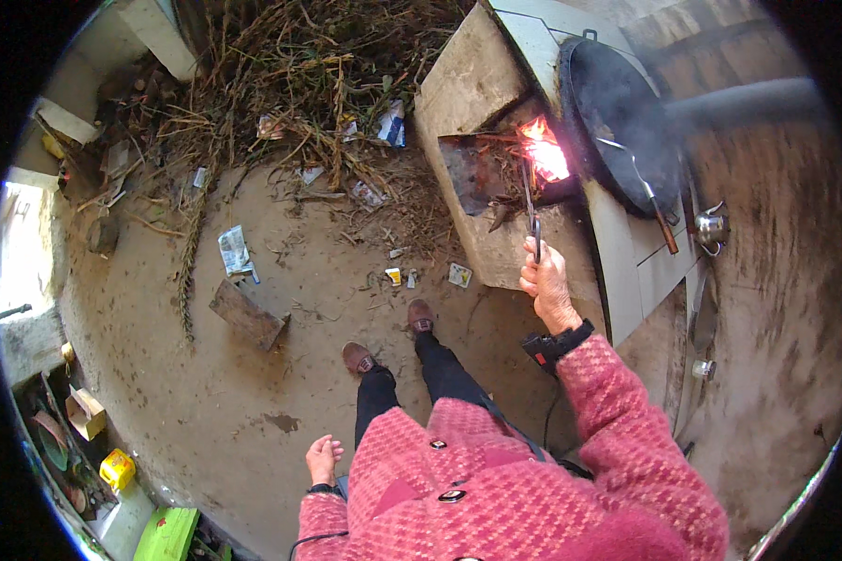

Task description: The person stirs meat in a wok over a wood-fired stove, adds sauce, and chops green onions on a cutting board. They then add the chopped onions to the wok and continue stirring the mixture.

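Note:
My right hand (551, 282) grips the looped handle of metal fire tongs (530, 200). Their far end reaches into the firebox mouth (473, 175) of a masonry stove, where twigs and sticks burn with a bright flame (544, 151). Above the fire, a large black wok (614, 126) is set into the stove's white-tiled top (624, 270), and smoke or steam drifts over it. A metal spatula with a wooden handle (663, 224) rests across the wok's rim. Low at my side hangs my left hand (323, 459), its fingers loosely curled with nothing visible in them.
Dry stalks and brush (302, 77) are heaped beside the stove. A wooden block (249, 314) and a crumpled wrapper (234, 249) lie on the earthen floor. Beyond the wok stands a metal kettle (711, 228). At left are a yellow jug (117, 469) and a cardboard box (86, 414).

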